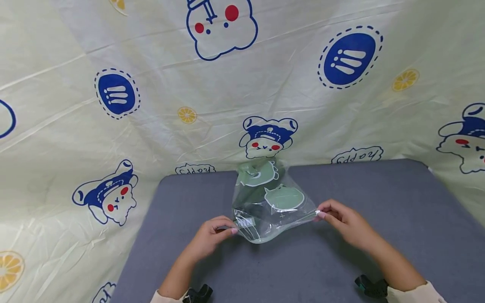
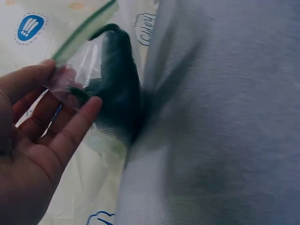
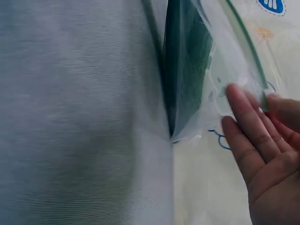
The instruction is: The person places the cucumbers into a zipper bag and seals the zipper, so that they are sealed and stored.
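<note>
A clear plastic zip bag (image 1: 284, 198) with green printed shapes lies across the far part of the table in the head view. My left hand (image 1: 212, 237) pinches the left end of its near edge between thumb and fingers. At the opposite end, my right hand (image 1: 342, 221) pinches the right corner. Green zip strip (image 2: 84, 30) runs up from the left hand in the left wrist view. Dark green shapes (image 2: 119, 75) show through the film there; I cannot tell whether they are print or contents. The bag's near edge is stretched between both hands.
The bag rests on a grey-blue cloth-covered table (image 1: 288, 269). Behind it hangs a cream sheet (image 1: 227, 84) printed with blue bears and orange slices. A black strap device (image 1: 198, 293) sits on the left wrist and another black device (image 1: 371, 287) on the right.
</note>
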Demonstrator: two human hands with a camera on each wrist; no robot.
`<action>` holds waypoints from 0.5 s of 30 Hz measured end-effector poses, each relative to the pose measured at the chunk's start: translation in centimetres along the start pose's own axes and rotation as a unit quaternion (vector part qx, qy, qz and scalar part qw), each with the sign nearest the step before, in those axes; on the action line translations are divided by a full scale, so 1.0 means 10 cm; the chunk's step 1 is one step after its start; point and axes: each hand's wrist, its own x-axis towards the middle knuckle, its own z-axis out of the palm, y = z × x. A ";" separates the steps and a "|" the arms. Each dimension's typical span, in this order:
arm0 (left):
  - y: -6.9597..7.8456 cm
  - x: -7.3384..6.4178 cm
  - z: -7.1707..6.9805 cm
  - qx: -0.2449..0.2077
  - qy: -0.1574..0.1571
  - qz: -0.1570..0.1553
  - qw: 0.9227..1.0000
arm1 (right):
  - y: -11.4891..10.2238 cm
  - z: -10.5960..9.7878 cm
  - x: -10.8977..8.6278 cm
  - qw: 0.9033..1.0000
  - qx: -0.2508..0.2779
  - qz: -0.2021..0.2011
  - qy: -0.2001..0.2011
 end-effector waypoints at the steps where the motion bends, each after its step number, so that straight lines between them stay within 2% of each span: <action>1: -0.03 -0.02 0.02 0.009 -0.004 -0.004 1.000 | 0.02 0.03 -0.03 1.000 0.000 0.006 -0.007; 5: -0.12 -0.10 0.05 0.035 -0.017 -0.003 0.999 | 0.06 0.10 -0.15 0.999 -0.016 0.030 -0.030; 9: -0.18 -0.17 0.04 0.046 -0.033 -0.002 0.998 | 0.09 0.13 -0.24 0.997 -0.051 0.030 -0.043; 12: -0.21 -0.20 0.04 0.053 -0.052 -0.008 0.997 | 0.14 0.14 -0.30 0.997 -0.052 0.007 -0.063; 15: -0.23 -0.21 0.04 0.060 -0.069 -0.014 0.996 | 0.20 0.15 -0.36 0.995 -0.031 -0.028 -0.086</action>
